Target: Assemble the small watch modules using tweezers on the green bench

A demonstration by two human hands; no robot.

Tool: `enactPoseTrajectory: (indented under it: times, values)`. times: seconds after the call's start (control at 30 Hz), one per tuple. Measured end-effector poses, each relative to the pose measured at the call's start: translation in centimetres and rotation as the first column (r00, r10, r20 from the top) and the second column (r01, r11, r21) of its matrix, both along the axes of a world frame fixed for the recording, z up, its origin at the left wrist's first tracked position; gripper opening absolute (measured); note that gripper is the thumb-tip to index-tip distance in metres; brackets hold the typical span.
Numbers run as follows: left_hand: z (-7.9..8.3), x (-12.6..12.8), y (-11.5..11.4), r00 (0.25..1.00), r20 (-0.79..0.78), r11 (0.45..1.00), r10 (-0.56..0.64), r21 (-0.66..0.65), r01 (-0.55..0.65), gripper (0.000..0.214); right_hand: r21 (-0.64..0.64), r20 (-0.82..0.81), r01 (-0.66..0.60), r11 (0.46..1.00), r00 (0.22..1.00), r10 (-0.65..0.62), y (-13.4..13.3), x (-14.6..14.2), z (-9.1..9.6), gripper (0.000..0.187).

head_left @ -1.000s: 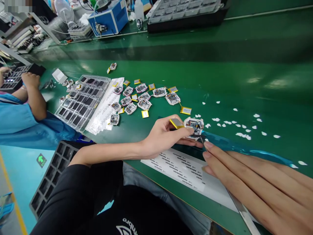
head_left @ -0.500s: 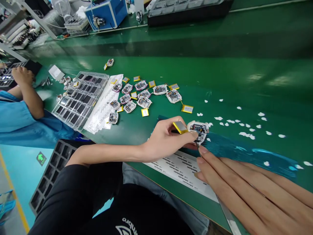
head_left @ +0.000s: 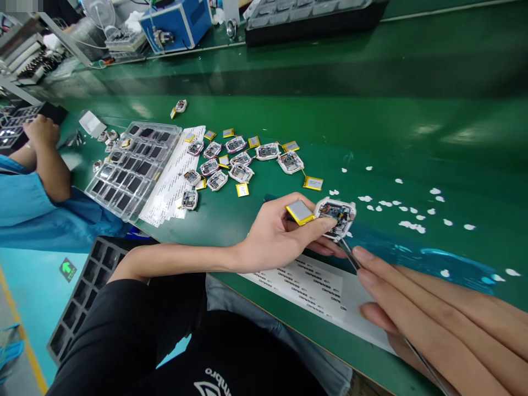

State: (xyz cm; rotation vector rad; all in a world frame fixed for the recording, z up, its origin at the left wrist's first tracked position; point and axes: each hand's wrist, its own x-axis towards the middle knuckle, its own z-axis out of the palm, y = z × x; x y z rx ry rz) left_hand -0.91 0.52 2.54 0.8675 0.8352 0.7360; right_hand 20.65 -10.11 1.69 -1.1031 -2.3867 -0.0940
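Note:
My left hand (head_left: 280, 234) grips a white watch case (head_left: 350, 212) with an exposed circuit board, thumb pressed on the board. A yellow-edged battery (head_left: 300, 211) sticks out on the case's left side, against my fingers. From the lower right, my right hand (head_left: 437, 313) pinches metal tweezers (head_left: 350, 254), whose tips reach the case's lower edge. Whether the tips grip anything is too small to tell. Beneath both hands lies a printed white label sheet (head_left: 309, 286). A blue transparent film (head_left: 412, 256) is spread just beyond my right hand.
Several open watch cases (head_left: 241, 173) with batteries lie left of centre, beside a clear compartment tray (head_left: 136, 165). Small white scraps (head_left: 383, 203) dot the green bench (head_left: 371, 121). A co-worker's hand (head_left: 41, 131) is at far left. A black tray (head_left: 80, 302) sits below the bench edge.
My right hand and the tweezers have drawn back slightly to the lower right, showing more of the tweezers. The case and battery have tilted a little in my left hand.

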Motion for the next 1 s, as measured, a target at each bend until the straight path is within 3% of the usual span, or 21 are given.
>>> enactPoseTrajectory:
  times: [0.2, 0.33, 0.5, 0.57, 0.7, 0.8, 0.87, 0.9, 0.93, 0.97, 1.0]
  values:
    - [0.3, -0.1, 0.0, 1.0, 0.009, 1.0, 0.012, -0.016, -0.012, 0.054, 0.125, 0.011, -0.095, 0.988, 0.995, 0.094, 1.2, 0.4, -0.7, 0.065]
    - [0.4, 0.0, 0.2, 1.0, 0.017, 1.0, 0.017, -0.022, -0.017, 0.053, 0.116, 0.009, -0.11, 0.987, 0.994, 0.11, 1.6, 0.5, -0.6, 0.065]
    - [0.0, -0.3, 1.0, 1.0, 0.027, 1.0, 0.006, 0.003, -0.006, 0.054, 0.115, 0.015, -0.03, 0.993, 0.999, 0.028, 1.7, 0.5, 0.1, 0.07]
    - [-0.3, -0.4, 1.2, 1.0, 0.03, 1.0, 0.007, 0.029, -0.008, 0.054, 0.187, 0.028, -0.01, 0.982, 1.0, 0.005, 2.1, 0.1, 0.3, 0.067]
    - [-1.1, -0.4, 2.9, 0.999, -0.02, 0.989, 0.035, 0.143, -0.032, 0.051, 0.362, 0.009, -0.054, 0.931, 0.998, 0.055, 3.0, -1.0, 0.5, 0.068]
    - [-1.6, 0.1, 6.4, 0.973, -0.194, 0.938, 0.127, 0.342, -0.054, 0.045, 0.375, 0.008, -0.102, 0.921, 0.994, 0.107, 3.4, -1.7, 0.6, 0.077]
    - [-1.8, 0.4, 9.8, 0.877, -0.418, 0.85, 0.237, 0.526, 0.021, 0.041, 0.392, 0.035, -0.123, 0.912, 0.992, 0.119, 3.4, -1.8, 0.6, 0.072]
    - [-1.8, 0.5, 11.5, 0.765, -0.523, 0.762, 0.376, 0.645, 0.067, 0.036, 0.411, 0.044, -0.126, 0.903, 0.992, 0.118, 3.4, -1.8, 0.5, 0.068]
    - [-1.7, 0.6, 13.2, 0.631, -0.615, 0.665, 0.472, 0.719, 0.203, 0.037, 0.431, 0.057, -0.129, 0.893, 0.992, 0.116, 3.4, -1.7, 0.5, 0.065]
    - [-1.6, 0.6, 14.7, 0.502, -0.683, 0.607, 0.531, 0.72, 0.337, 0.044, 0.45, 0.071, -0.134, 0.883, 0.991, 0.114, 3.4, -1.6, 0.5, 0.062]
    - [-1.5, 0.5, 15.9, 0.443, -0.704, 0.587, 0.555, 0.709, 0.392, 0.049, 0.467, 0.082, -0.136, 0.874, 0.99, 0.111, 3.5, -1.5, 0.5, 0.058]
